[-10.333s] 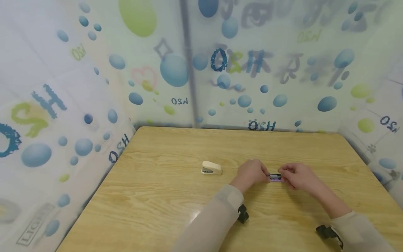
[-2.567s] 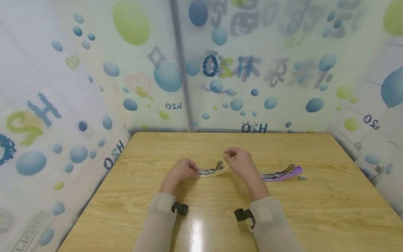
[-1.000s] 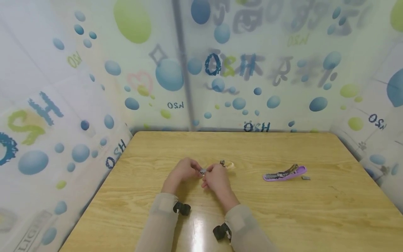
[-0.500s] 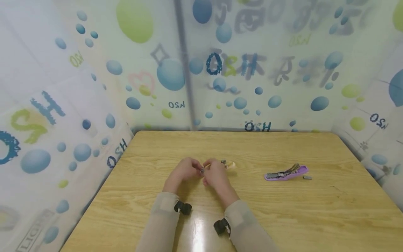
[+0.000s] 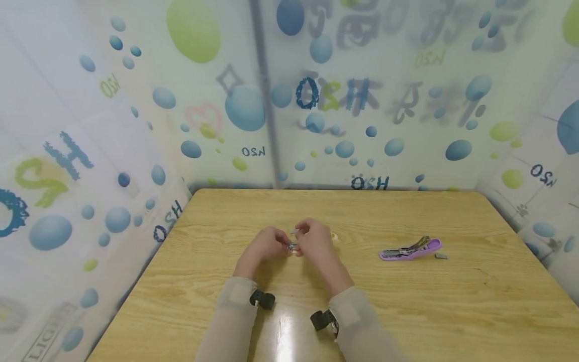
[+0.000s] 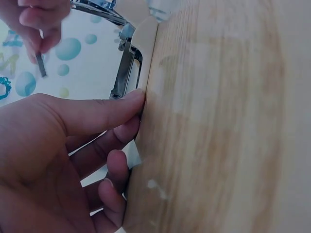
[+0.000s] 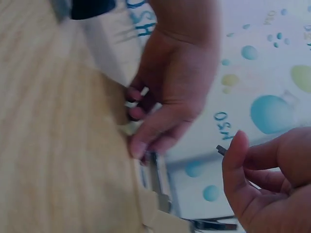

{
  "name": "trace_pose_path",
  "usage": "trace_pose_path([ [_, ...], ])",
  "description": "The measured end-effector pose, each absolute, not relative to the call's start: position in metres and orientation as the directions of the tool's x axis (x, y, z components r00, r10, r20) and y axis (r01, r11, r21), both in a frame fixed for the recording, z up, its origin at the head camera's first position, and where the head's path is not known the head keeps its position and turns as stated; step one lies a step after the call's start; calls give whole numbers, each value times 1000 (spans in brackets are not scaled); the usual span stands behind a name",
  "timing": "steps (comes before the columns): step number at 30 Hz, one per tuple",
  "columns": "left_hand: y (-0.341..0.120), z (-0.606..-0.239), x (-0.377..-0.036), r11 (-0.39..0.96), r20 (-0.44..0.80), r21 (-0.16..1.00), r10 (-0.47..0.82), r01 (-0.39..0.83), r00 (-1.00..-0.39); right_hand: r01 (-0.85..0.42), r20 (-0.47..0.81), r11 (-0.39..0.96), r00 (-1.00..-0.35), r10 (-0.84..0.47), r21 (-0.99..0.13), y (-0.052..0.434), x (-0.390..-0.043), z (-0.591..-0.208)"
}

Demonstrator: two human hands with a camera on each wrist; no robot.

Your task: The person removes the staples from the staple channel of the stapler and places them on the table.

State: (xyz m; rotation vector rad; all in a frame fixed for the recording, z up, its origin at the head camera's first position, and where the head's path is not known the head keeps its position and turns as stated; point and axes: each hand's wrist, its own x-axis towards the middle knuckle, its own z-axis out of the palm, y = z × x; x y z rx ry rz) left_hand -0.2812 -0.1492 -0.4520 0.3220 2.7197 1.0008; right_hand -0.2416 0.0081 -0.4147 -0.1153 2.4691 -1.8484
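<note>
A cream stapler (image 6: 146, 41) lies opened out on the table, its metal staple channel (image 6: 124, 70) exposed. My left hand (image 5: 267, 247) pinches the end of it, thumb and forefinger on the base in the left wrist view. Just above the channel, my right hand (image 5: 315, 242) pinches a short grey strip of staples (image 6: 41, 65) that sticks out from between thumb and finger, clear of the stapler. From the head, the right hand hides most of the stapler, leaving its cream far end (image 5: 334, 237) in sight.
To the right, a purple stapler (image 5: 410, 250) lies opened on the wooden table (image 5: 217, 281). Beside its right end is a small grey strip of staples (image 5: 441, 256). Patterned curtains (image 5: 398, 110) stand around the table's back and sides.
Earlier both hands were at the purple stapler while the cream one stood closed. Over the last second, my right hand has risen from the cream stapler's channel with the staple strip; the left stayed put.
</note>
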Motion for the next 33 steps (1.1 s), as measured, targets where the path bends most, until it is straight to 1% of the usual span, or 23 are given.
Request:
trace_pose_path([
  [4,-149,-453,-281,729,-133,673,284,123,-950,-11,-2,278,-999,-47,-960,28,-241,-400],
  [7,-149,-454,-281,735,-142,668,278,115,-950,11,-14,288,-1000,-8,-957,49,-245,-395],
  [10,-149,-455,-281,737,-153,667,272,103,-950,36,-34,311,-999,12,-950,73,-249,-398],
  [14,-150,-455,-281,730,-151,676,279,107,-948,109,-111,360,-994,17,-927,105,-253,-408],
  [16,-150,-455,-281,726,-147,678,286,114,-947,143,-152,410,-988,11,-901,117,-255,-415],
  [19,-152,-454,-281,732,-136,671,280,119,-950,119,-167,541,-985,-41,-832,128,-256,-424],
  [22,-152,-454,-280,732,-122,670,275,125,-954,72,-180,624,-977,-111,-778,132,-257,-433],
  [25,-152,-454,-280,721,-115,681,284,132,-952,66,-207,615,-965,-161,-785,133,-259,-440],
  [28,-151,-454,-281,713,-111,687,290,138,-950,61,-207,617,-964,-168,-785,133,-260,-444],
  [33,-149,-456,-282,718,-112,682,292,141,-950,25,-177,661,-970,-165,-750,130,-261,-447],
])
